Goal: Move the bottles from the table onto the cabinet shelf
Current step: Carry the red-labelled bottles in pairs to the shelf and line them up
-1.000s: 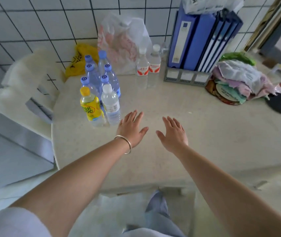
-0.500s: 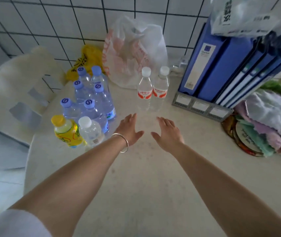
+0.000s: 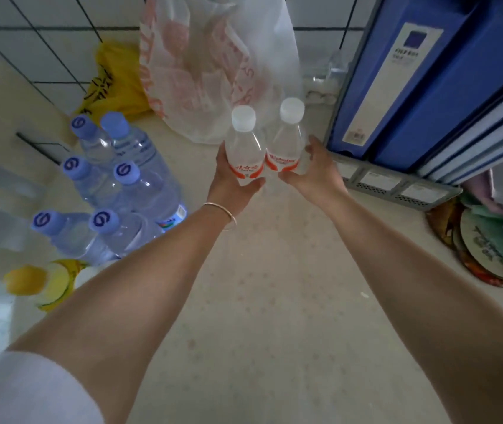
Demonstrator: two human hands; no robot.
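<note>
The left hand (image 3: 231, 182) wraps the left red-label bottle (image 3: 244, 148), thumb curled under its label and fingers behind, so that grip is holding it. The right hand (image 3: 314, 172) cups the right red-label bottle (image 3: 287, 139) the same way, its thumb across the front low on the label. The two bottles stand upright and touch each other between the hands, white caps up, on the pale table (image 3: 268, 301).

Just behind the grip slumps a white plastic bag (image 3: 213, 62) with orange print, against the tiled wall. To its left stands a cluster of blue-capped bottles (image 3: 112, 191), and nearer the person a yellow bottle (image 3: 42, 286), half hidden by the left forearm. To the right of the grip, blue binders (image 3: 397, 71) stand in a grey rack (image 3: 397, 188).
</note>
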